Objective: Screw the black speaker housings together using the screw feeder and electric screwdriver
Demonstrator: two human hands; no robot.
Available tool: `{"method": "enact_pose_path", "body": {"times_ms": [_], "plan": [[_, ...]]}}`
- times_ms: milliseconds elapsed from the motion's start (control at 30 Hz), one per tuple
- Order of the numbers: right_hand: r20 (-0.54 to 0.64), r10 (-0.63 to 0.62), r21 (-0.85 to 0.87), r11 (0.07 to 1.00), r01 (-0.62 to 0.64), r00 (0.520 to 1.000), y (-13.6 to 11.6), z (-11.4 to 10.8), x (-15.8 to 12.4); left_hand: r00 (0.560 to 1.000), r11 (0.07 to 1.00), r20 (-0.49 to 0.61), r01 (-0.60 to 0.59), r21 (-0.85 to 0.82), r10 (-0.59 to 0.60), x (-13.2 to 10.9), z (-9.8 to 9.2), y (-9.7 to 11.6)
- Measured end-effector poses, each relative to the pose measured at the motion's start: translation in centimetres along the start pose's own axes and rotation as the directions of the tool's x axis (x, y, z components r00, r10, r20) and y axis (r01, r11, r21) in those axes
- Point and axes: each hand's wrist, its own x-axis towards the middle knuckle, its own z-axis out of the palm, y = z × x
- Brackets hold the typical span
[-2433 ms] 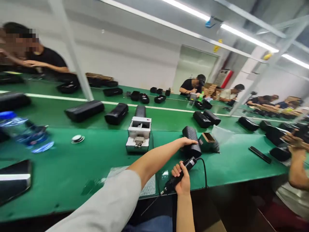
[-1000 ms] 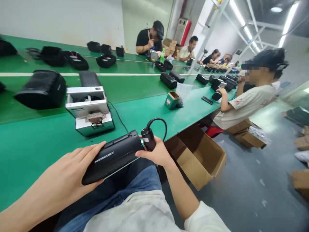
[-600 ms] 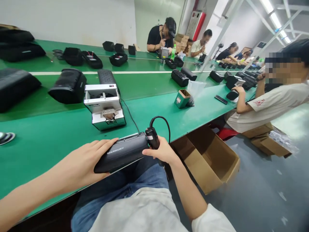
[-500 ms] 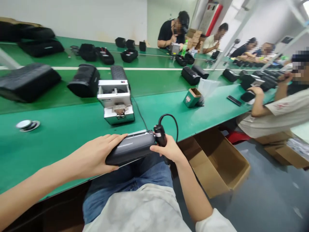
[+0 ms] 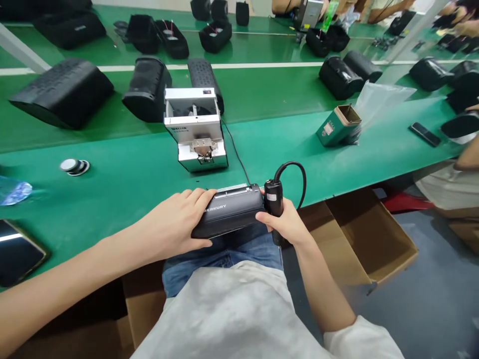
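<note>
A black speaker (image 5: 234, 212) with white lettering lies tilted at the table's front edge, above my lap. My left hand (image 5: 183, 219) grips its left end, fingers over the top and thumb underneath. In my right hand (image 5: 286, 222) is a black corded electric screwdriver (image 5: 273, 197), held nearly upright against the speaker's right end. The thumb of that hand reaches toward the speaker's lower right corner. The screwdriver's cord loops up and back down to the right. Beyond the speaker stands a silver screw feeder (image 5: 196, 129) with a thin cable.
Black speaker housings (image 5: 63, 92) stand along the green table (image 5: 123, 184). A green tin (image 5: 339, 127) sits to the right beside a clear bag (image 5: 385, 102). A phone (image 5: 18, 252) and a round metal part (image 5: 74, 166) lie left. An open carton (image 5: 374, 239) stands below the table's edge.
My view has tilted down and turned left, so the table's things appear higher and further right. Both hands keep their hold on the speaker and the screwdriver.
</note>
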Motion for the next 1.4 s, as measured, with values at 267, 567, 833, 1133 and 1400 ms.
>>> {"method": "enact_pose_path", "body": {"times_ms": [267,567,833,1133,1400], "plan": [[-0.079,-0.018,-0.027,1.0,0.016,0.997,0.2,0.8,-0.6,1.0,0.998,-0.025,0.004,-0.064,-0.006,1.6,0.3,1.0],[-0.139,-0.016,-0.072,0.997,0.006,0.99,0.2,0.7,-1.7,0.997,0.994,0.066,0.05,-0.1,-0.043,1.9,-0.6,0.8],[-0.243,0.005,-0.042,0.999,-0.016,0.97,1.4,1.5,-2.9,0.992,0.981,0.118,0.055,-0.188,-0.033,2.5,-1.5,0.1],[-0.282,-0.109,-0.195,0.979,0.055,0.953,-1.4,1.3,-0.6,0.916,0.859,0.363,0.042,-0.509,0.171,5.9,-3.5,-4.2],[-0.281,-0.187,-0.269,0.957,0.11,0.941,-3.0,1.0,2.7,0.996,0.883,0.091,0.065,-0.464,-0.026,4.2,-4.1,-6.7]]}}
